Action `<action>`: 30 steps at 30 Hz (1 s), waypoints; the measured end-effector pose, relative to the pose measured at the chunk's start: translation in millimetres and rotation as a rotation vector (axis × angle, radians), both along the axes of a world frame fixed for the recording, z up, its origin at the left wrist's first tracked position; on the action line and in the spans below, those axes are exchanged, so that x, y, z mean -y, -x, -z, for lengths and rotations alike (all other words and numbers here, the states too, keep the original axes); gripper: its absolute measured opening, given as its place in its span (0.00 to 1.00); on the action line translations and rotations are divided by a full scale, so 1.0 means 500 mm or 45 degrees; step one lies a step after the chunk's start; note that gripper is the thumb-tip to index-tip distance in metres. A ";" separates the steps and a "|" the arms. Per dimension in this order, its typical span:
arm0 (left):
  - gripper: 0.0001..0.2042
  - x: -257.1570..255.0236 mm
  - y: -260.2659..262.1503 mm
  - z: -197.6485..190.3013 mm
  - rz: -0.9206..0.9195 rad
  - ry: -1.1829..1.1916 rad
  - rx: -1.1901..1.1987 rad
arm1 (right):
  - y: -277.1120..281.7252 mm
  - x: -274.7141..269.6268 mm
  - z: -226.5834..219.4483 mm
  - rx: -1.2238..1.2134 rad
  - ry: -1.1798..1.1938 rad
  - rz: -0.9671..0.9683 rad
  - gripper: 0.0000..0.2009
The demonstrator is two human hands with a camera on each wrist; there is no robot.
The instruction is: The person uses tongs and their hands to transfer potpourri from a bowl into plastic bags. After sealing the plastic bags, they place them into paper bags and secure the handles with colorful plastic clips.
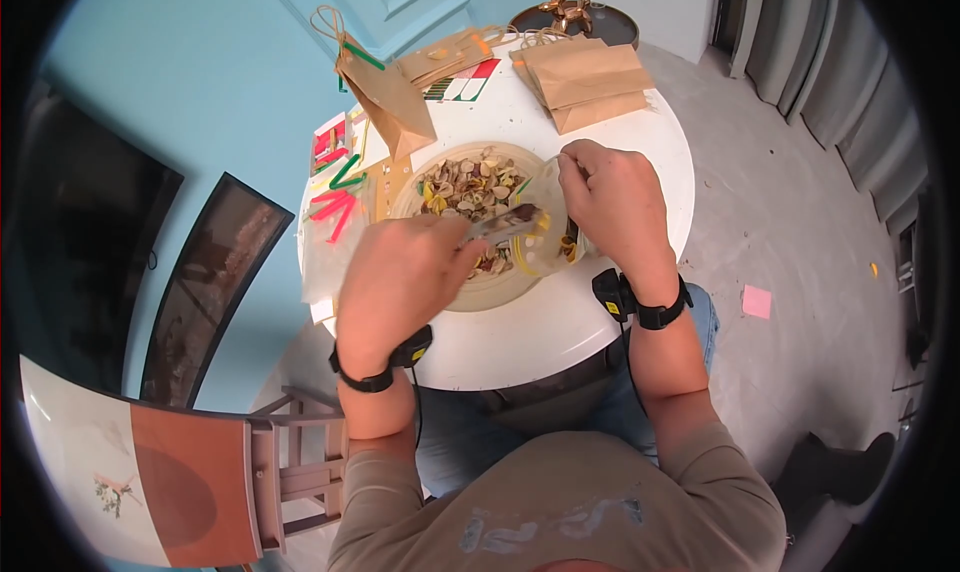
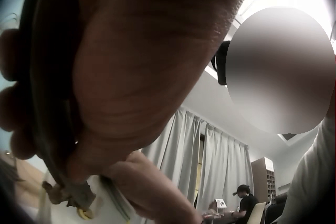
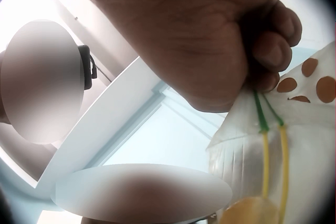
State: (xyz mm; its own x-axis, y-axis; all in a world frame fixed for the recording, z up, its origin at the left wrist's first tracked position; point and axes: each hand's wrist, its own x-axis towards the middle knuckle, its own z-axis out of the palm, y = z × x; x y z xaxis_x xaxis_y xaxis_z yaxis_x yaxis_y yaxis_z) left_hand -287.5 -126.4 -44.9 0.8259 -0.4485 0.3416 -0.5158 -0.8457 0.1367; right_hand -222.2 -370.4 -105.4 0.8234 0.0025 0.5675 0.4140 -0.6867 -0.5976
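My left hand (image 1: 405,272) grips a pair of tongs (image 1: 490,227), whose dark length runs along the palm in the left wrist view. Small dried pieces (image 2: 58,195) sit at the tip, overlapping the mouth of a translucent zip bag (image 1: 540,257) in the head view. With curled fingers my right hand (image 1: 620,197) pinches the bag's upper edge. The bag's seal strips (image 3: 265,155) run green near the fingers and yellow below, and brown dots mark its side. Under both hands lies a wide round beige dish (image 1: 500,297) of mixed dried slices and petals (image 1: 475,182).
Kraft paper bags (image 1: 585,77) lie at the back of the round white table (image 1: 520,357); another kraft bag (image 1: 390,102) stands at the back left. Pink strips (image 1: 335,210) and green strips (image 1: 347,177) lie on the left. A pink paper (image 1: 757,302) lies on the floor.
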 end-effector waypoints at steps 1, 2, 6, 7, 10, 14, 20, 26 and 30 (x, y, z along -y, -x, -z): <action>0.10 0.019 -0.008 0.007 0.018 -0.049 -0.020 | -0.001 0.002 0.001 0.009 0.002 0.007 0.11; 0.11 0.039 -0.016 0.017 0.007 -0.100 -0.017 | -0.001 0.004 0.001 0.017 0.004 0.014 0.11; 0.15 0.073 -0.043 0.043 -0.005 -0.186 -0.062 | 0.000 0.021 -0.006 0.011 -0.045 0.021 0.10; 0.15 0.070 -0.041 0.042 0.003 -0.129 -0.043 | -0.002 0.031 -0.005 0.045 -0.067 0.025 0.10; 0.16 0.052 -0.022 0.021 -0.007 0.089 -0.055 | -0.019 0.091 -0.007 0.041 -0.196 0.117 0.10; 0.15 0.008 0.008 -0.011 -0.190 0.248 -0.115 | -0.043 0.166 -0.016 -0.057 -0.338 0.286 0.12; 0.18 -0.069 -0.025 0.023 -0.315 0.194 -0.033 | -0.035 0.111 -0.002 -0.025 -0.149 0.246 0.12; 0.18 -0.141 -0.091 0.095 -0.493 0.104 -0.148 | -0.022 0.072 -0.015 -0.055 -0.118 0.205 0.12; 0.20 -0.203 -0.139 0.150 -0.578 0.027 -0.172 | -0.017 0.051 -0.018 -0.044 -0.095 0.173 0.11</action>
State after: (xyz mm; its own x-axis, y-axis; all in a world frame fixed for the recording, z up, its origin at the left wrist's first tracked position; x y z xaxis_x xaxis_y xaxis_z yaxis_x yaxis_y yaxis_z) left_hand -217.8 -25.1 -120.0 0.9746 -0.0258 0.2226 -0.0709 -0.9779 0.1969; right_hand -213.7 -396.0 -96.3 0.8321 -0.1515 0.5334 0.2986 -0.6882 -0.6612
